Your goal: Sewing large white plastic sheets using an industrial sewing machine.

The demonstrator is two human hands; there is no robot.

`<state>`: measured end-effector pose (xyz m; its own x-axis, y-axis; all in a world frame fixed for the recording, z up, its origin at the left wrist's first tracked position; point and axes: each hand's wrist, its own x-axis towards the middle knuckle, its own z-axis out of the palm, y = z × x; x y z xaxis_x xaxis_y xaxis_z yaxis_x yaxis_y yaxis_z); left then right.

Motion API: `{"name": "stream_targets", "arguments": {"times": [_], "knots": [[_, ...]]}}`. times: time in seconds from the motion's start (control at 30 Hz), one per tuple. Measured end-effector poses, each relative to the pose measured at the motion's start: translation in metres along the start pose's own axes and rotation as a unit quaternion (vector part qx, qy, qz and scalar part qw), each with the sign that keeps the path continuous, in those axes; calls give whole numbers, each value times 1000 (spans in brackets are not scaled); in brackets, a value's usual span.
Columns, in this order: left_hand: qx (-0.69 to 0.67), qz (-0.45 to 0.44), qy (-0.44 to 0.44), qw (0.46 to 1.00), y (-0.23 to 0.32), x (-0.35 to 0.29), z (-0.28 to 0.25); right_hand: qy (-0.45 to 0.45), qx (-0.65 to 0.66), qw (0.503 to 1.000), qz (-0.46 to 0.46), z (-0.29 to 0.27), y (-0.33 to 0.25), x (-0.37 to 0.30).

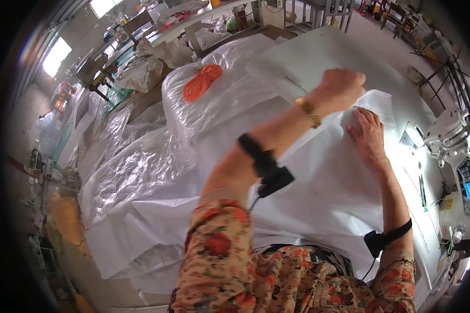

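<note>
Floral-print shirt fabric (219, 255), soft and gathered, orange-red blooms on pale ground, is seen nearest; a black band with a boxy black module (277, 180) is strapped round the left forearm, and a similar module (375, 243) is carried on the right one. Large white sheet (318, 182), smooth, thin-looking, slightly glossy, is spread in front of the torso across the work surface, with soft folds by the body and a squared corner near the hands. By the right hand (369, 138) the sheet is pressed near that corner, palm down, fingers extended and a little spread, nothing gripped. A dark slim tool (422, 190) and a white sewing machine (457, 208), hard-cased with rounded edges and metal parts, are placed to the right. The left hand (342, 87) is blurred, held beyond the right one by the sheet's edge, fingers curled into a loose fist; whether anything is pinched cannot be told. A gold-coloured linked bracelet (308, 112) is worn at its wrist. To the left, crinkled clear plastic (146, 161) is heaped, shiny and creased; farther off, an orange-red bundle (201, 83), wrinkled, is laid on plastic. Smooth grey tabletop (282, 57) is marked with dark ruler-like ticks (293, 82). Cluttered bench (164, 35) and bright rectangular window (56, 57) are seen farthest.
</note>
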<state>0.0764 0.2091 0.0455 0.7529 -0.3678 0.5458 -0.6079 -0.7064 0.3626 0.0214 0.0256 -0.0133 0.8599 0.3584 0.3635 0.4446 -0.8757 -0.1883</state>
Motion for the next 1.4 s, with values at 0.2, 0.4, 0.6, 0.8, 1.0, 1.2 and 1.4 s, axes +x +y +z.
{"name": "stream_targets", "arguments": {"times": [0.2,0.4,0.6,0.8,1.0,1.2,1.4], "knots": [[126,-237,-162,950,-174,-102,-94,-54,-9,998,-5,0,5,3],[276,-435,-111,850,-321,-240,-66,-54,-31,998,-1,-1,-2,5],[213,-464,4,860,-370,-279,3,-71,-29,997,10,-5,-8,10],[231,-508,-39,829,-378,-269,15,-85,-33,995,31,-8,-12,12],[235,-489,-77,836,-377,-253,16,-83,-41,995,42,-7,-14,13],[143,-431,-143,880,-334,-265,18,-78,-39,995,38,-5,-14,12],[10,-431,-8,902,-335,-238,19,-78,-54,995,19,-5,-12,13]]}}
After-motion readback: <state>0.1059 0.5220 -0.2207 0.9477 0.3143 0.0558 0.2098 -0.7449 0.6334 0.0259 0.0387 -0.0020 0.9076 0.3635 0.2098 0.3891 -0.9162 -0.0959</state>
